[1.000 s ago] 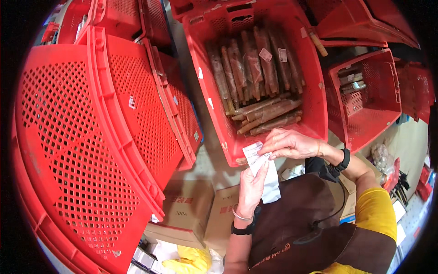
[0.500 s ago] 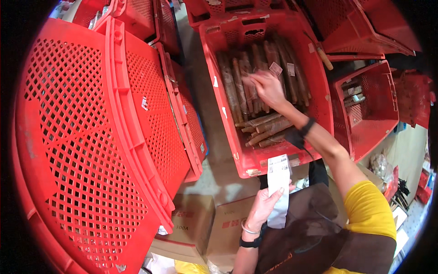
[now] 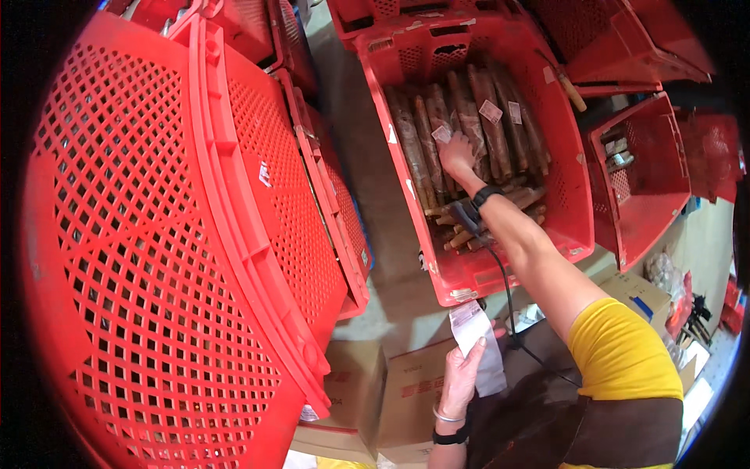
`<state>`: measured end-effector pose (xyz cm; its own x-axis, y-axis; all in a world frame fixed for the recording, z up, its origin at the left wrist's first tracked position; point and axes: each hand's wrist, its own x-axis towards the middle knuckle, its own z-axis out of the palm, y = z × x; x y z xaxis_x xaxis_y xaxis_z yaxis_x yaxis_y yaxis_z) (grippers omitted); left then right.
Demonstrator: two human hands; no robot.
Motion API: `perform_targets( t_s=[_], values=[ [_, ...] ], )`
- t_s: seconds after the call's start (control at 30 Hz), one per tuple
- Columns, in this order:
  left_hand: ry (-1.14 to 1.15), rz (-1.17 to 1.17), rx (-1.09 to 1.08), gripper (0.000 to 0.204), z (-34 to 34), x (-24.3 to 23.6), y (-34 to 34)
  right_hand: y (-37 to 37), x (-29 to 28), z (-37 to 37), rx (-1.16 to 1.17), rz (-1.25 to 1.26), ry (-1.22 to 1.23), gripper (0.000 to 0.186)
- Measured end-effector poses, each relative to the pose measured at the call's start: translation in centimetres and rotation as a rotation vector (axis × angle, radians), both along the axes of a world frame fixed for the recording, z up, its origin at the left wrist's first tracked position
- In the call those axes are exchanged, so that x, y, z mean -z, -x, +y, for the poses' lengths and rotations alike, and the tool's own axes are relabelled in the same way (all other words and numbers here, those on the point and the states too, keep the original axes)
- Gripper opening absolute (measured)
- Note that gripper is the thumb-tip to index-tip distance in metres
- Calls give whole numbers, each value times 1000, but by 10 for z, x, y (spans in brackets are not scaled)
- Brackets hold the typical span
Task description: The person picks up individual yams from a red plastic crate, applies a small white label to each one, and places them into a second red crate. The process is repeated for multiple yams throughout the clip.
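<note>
In red crate (image 3: pixel 576 180)'s far half, open right hand (image 3: pixel 458 155) touches label (image 3: pixel 441 134) atop wrapped bundle (image 3: pixel 439 108) running near-far; left hand (image 3: pixel 460 377), farther off, pinches paper strip (image 3: pixel 491 363).

Storage or packing area: red crates (image 3: pixel 574 215), cartons (image 3: pixel 408 410).

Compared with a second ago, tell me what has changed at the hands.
The right hand left the label strip and moved forward into the red crate, where its fingers are at a new, third label on a wrapped bundle. The left hand still holds the strip; the other two labels stay put.
</note>
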<state>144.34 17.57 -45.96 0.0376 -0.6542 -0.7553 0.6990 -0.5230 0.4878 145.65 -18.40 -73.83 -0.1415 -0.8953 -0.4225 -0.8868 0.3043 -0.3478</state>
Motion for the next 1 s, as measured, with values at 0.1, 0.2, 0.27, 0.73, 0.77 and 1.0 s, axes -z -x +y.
perform_targets(
  t_s=[0.1, 0.2, 0.27, 0.73, 0.77, 1.0],
  values=[
    [-59, 3, -104, 38, 6, 2, 4, -29, -1, 3, 144, 89, -81, 66],
    [-99, 36, -109, 38, 7, 2, 8, -28, -5, 1, 148, 46, -154, 61],
    [-107, 111, -53, 38, 8, 3, 18, 7, 8, -21, 150, -201, -254, 59],
    [-84, 97, -272, 44, -1, -80, 33, 145, -238, 85, -177, -1388, -174, 60],
    [-93, 67, -253, 44, -4, -88, 36, 150, -254, 84, -274, -1281, -49, 59],
    [-80, -56, -221, 43, -22, -131, 57, 176, -329, 74, -490, -1222, 247, 64]
  ],
)
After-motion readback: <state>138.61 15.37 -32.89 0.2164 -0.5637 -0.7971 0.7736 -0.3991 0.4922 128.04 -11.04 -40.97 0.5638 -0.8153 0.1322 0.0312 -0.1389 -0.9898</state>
